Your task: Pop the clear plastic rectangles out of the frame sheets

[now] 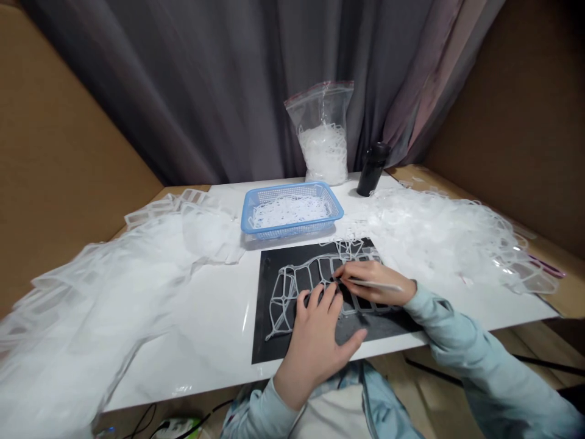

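On a black mat (267, 344) lies a translucent plastic lattice piece (284, 299) with frame-like openings and thin ribs. My left hand (317, 329) rests on its near side, fingers spread, thumb out to the right, fingertips pressing near the central ribs. A slim, pale, pen-like tool (377, 285) is pinched in my right hand (370, 274), its back end pointing right. The tip is by the lattice, just beyond my left fingertips; its exact kind is too small to make out. My right hand covers part of the lattice. Loose white scraps (350, 247) lie at the mat's far edge.
A blue basket (292, 228) of white scraps stands beyond the mat. Behind are a zip bag (323, 152) of scraps and a black bottle (372, 171). Translucent sheets (114, 292) pile up at left, plastic pieces (439, 238) at right. A pink-handled tool (546, 266) lies far right.
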Tool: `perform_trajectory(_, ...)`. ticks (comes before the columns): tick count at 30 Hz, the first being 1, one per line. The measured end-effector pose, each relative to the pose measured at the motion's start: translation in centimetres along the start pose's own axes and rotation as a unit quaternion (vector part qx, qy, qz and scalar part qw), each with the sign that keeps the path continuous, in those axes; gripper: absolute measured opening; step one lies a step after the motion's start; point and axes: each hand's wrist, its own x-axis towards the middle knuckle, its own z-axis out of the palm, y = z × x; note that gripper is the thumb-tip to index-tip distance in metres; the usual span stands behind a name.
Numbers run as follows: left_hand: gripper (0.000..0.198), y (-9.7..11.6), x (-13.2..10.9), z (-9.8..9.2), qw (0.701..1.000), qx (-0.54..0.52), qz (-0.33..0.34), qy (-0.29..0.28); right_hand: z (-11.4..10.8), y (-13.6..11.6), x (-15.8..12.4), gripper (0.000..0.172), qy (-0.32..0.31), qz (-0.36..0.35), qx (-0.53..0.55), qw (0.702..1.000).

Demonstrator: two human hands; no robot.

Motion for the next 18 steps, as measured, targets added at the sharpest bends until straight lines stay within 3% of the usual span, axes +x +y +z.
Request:
perform_trajectory(8,0.055,0.2,0.2,-0.2,1.000,-0.003,-0.015,-0.023,1.5,-0.2,-0.4,0.018,0.036,0.005,-0.026,0.999)
perform_trajectory(18,0.059,0.1,0.0,0.0,1.000,0.006,-0.005,-0.014,-0.3,0.3,-0.4,0.017,0.099,0.068,0.043,0.992)
